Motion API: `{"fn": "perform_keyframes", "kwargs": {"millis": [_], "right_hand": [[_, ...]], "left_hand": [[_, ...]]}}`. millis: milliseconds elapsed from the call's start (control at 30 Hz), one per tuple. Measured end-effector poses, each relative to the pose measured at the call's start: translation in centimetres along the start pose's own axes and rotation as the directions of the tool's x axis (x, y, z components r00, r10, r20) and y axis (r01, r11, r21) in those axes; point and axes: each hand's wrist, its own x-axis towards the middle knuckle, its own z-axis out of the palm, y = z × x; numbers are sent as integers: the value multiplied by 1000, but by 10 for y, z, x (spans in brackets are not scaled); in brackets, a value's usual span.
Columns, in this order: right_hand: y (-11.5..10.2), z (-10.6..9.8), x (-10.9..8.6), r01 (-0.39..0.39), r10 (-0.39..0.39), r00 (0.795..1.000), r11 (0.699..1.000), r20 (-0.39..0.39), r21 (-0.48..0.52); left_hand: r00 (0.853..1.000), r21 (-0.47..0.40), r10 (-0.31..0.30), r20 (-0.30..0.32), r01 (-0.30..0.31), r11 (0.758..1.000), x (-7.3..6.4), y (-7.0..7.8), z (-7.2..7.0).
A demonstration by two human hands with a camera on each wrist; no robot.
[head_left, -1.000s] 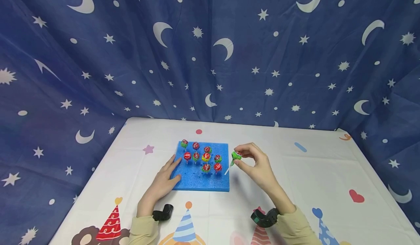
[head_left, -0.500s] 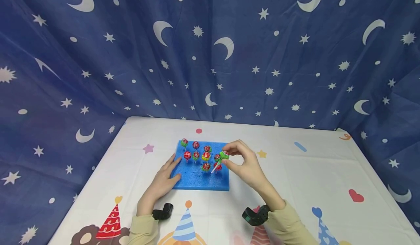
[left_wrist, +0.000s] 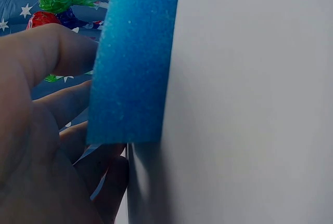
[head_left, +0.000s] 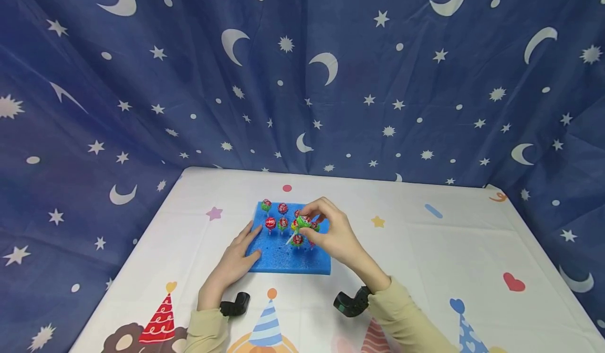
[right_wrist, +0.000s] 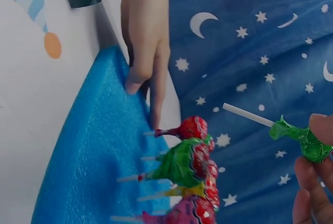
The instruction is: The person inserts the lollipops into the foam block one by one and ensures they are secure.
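Note:
A green-wrapped lollipop is pinched by its candy head between the thumb and fingers of my right hand. Its white stick slants down to the left, above the blue foam board and free of it in the right wrist view. My left hand rests along the board's left edge, fingers spread and touching its top and side. Several lollipops stand upright in the foam, among them a red one and a green-and-red one. Those at the right are partly hidden behind my right hand.
The board lies on a white tablecloth printed with party hats and shapes. Small holes dot the board's front part. Behind the table hangs a dark blue curtain with moons and stars. A black camera is strapped to each wrist.
My right hand has moved left with the green lollipop, from beside the board's right edge to above the standing lollipops. The left hand and the board have kept their place.

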Motion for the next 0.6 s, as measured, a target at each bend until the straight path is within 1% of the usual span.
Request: {"fn": "perform_keyframes", "kwargs": {"millis": [133,433,500,600], "right_hand": [[1,9,3,0,0,1000,1000,16,-9],[11,27,7,-17,20,998,999,59,-40],[14,30,7,-7,11,997,998,73,-55],[18,35,7,31,-23,995,997,96,-75]], "left_hand": [[1000,-2,-4,-2,4,1000,0,0,0],[1000,2,-15,-7,15,1000,0,1,1],[1000,2,-16,-4,16,1000,0,1,1],[1000,6,-12,-3,12,1000,0,1,1]]}}
